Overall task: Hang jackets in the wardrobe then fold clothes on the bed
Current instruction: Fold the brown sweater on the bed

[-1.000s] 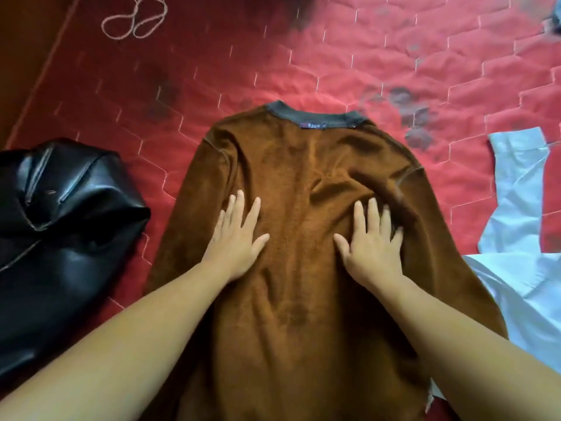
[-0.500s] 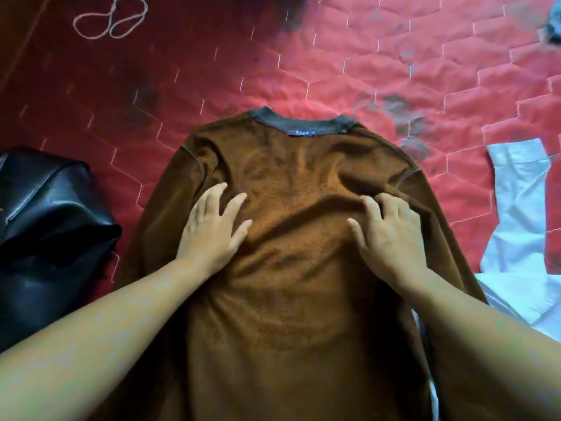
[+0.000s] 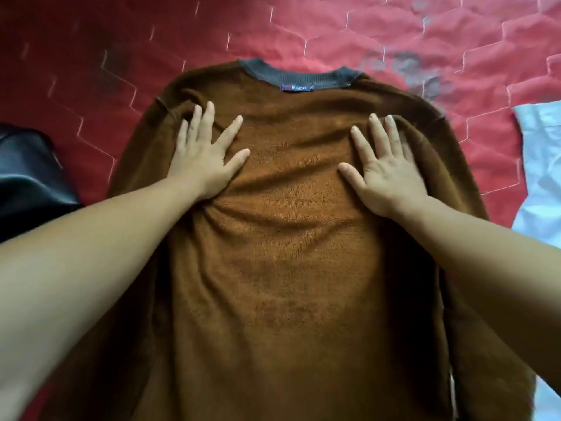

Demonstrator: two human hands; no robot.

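A brown fleece sweater (image 3: 291,238) with a grey collar and a small blue label lies flat on the red quilted bedcover (image 3: 334,31), collar pointing away from me. My left hand (image 3: 206,156) presses palm-down on its left chest area with fingers spread. My right hand (image 3: 385,168) rests palm-down on the right chest area, fingers apart. Neither hand grips the fabric. Wrinkles run across the cloth between and below my palms.
A black leather jacket (image 3: 27,183) lies on the bed at the left edge. A white shirt (image 3: 540,165) lies at the right edge, partly under the sweater's sleeve. The bedcover shows dark patches beyond the collar.
Both hands slid up the sweater toward the shoulders and spread further apart. The view shifted closer, so the cord at the top left is out of view.
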